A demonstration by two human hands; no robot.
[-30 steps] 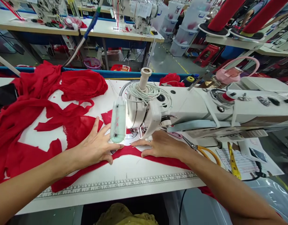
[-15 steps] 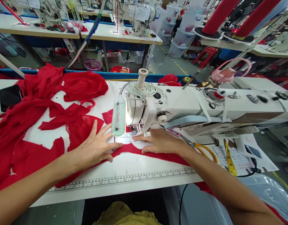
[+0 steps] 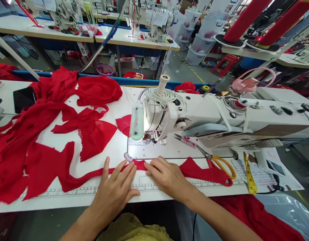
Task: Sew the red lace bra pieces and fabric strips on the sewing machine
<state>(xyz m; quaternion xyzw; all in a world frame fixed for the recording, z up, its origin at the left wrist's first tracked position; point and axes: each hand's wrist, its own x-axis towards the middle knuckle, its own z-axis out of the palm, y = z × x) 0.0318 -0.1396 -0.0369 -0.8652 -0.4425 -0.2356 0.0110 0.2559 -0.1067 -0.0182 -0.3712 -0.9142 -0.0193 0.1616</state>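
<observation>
Leaning over the sewing table [image 3: 126,107], we have both hands on a narrow strip of red fabric [image 3: 138,164], which lies in front of the industrial sewing machine [image 3: 194,110], between its metal bed plate and the ruler scale [image 3: 79,192] printed along the near edge; our left hand [image 3: 121,182] lies palm down, fingers spread and thumb held well out, the fingertips resting on the strip without closing round it; our right hand [image 3: 166,175] comes in from the other side, fingers close together and slightly bent, their tips on the same strip, though we cannot tell whether the thumb pinches it; between the two hands a short stretch of red shows.

To the right the strip widens and ends near the orange-handled scissors [image 3: 224,165]; pink-handled thread snips [image 3: 186,142] lie on the bed plate, and a yellow tape measure [image 3: 249,175] crosses a printed sheet [image 3: 262,174]; to our left we see heaped red fabric [image 3: 49,117] beside a black smartphone [image 3: 24,99].
</observation>
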